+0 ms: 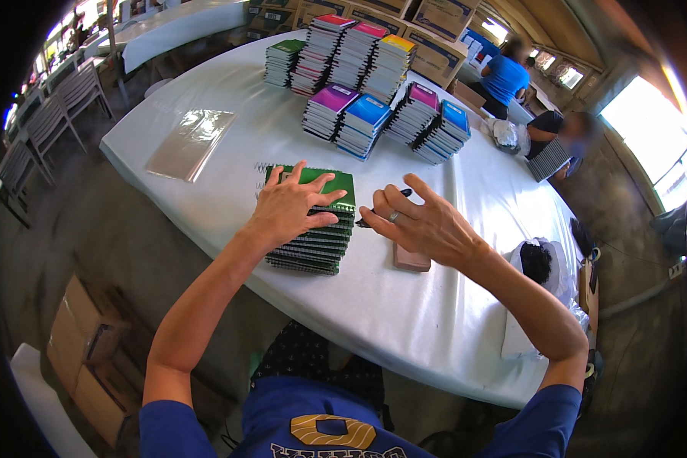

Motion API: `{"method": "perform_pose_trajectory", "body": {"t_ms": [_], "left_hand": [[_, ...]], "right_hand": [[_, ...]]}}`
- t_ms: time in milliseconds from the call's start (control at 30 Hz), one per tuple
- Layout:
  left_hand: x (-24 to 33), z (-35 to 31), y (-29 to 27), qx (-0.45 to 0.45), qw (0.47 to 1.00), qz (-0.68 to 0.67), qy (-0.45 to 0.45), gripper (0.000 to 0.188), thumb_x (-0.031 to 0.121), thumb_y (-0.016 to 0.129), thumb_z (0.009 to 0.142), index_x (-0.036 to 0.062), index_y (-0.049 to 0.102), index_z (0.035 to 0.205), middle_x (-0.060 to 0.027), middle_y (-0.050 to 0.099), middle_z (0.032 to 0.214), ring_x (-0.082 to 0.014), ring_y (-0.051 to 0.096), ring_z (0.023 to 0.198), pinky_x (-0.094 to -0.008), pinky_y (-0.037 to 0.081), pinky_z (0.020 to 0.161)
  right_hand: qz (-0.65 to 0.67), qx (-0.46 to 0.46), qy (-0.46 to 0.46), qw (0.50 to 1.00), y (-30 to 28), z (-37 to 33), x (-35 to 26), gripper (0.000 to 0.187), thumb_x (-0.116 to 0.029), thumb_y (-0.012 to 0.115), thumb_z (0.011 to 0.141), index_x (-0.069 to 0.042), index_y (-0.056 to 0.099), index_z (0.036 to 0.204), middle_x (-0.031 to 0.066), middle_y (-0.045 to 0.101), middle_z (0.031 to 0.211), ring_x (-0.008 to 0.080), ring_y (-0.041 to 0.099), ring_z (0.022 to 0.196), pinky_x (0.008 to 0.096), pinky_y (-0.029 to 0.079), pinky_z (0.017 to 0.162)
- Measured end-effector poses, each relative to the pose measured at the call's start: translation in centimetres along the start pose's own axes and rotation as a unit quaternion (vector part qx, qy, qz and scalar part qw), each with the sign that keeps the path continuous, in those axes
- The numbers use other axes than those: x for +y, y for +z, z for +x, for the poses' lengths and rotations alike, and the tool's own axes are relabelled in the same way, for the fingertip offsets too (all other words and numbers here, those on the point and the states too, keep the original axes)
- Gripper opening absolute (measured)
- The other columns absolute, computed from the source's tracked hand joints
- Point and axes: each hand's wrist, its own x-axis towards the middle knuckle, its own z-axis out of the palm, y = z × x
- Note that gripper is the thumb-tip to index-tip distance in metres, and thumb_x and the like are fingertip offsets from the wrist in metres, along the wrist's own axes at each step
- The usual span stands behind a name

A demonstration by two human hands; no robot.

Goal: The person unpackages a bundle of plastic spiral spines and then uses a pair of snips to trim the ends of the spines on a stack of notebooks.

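Observation:
A tall pile of green spiral notebooks (309,248) stands near the table's front edge, its layers slightly uneven. My left hand (291,202) rests on the top cover with fingers spread, holding nothing. Loose wire coil ends (261,168) stick out at the pile's far left corner. Just right of the pile, my right hand (420,217) is curled round a slim black pen-like tool (363,224); only its ends show, so its exact kind is unclear. Partly below that hand lies a small brown block (411,259).
Stacks of colored spiral notebooks (366,122) fill the far side of the white-covered table (229,221). Clear plastic sheets (192,145) lie at left. A white bag with black contents (538,262) sits at right. Two people work beyond; one holds notebooks (548,159). Cardboard boxes (80,336) stand lower left.

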Motion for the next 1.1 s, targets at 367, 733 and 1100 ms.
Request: {"method": "perform_pose_trajectory", "body": {"t_ms": [367, 733, 1100], "left_hand": [[0.0, -0.2, 0.3, 0.011, 1.000, 0.016, 0.009, 0.046, 0.055, 0.058, 0.086, 0.0355, 0.062, 0.128, 0.0000, 0.050, 0.143, -0.0382, 0.037, 0.136, -0.0598, 0.023, 0.112], [0.1, -0.4, 0.1, 0.011, 0.999, 0.024, 0.027, 0.054, 0.056, 0.062, 0.082, 0.0357, 0.057, 0.132, 0.0007, 0.048, 0.145, -0.0376, 0.036, 0.137, -0.0600, 0.025, 0.111], [-0.2, -0.4, 0.4, 0.014, 0.998, 0.050, 0.038, 0.056, 0.057, 0.060, 0.082, 0.0346, 0.056, 0.133, 0.0003, 0.048, 0.144, -0.0372, 0.035, 0.137, -0.0600, 0.027, 0.110]], "right_hand": [[-0.005, -0.033, -0.004, 0.999, 0.7, 0.5, -1.5, 0.011, -0.017, 0.063, 0.079, -0.013, 0.069, 0.089, 0.0001, 0.059, 0.097, 0.0134, 0.053, 0.096, 0.0288, 0.042, 0.086], [0.066, -0.008, -0.011, 0.998, -0.5, 0.9, -0.1, 0.024, -0.017, 0.068, 0.079, -0.016, 0.060, 0.101, -0.0040, 0.059, 0.106, 0.0112, 0.052, 0.108, 0.0333, 0.039, 0.102], [-0.008, -0.082, 0.006, 0.997, -0.3, 1.2, -2.9, 0.023, -0.023, 0.060, 0.083, -0.004, 0.065, 0.095, 0.0017, 0.062, 0.087, 0.0134, 0.058, 0.089, 0.0285, 0.042, 0.075]]}}
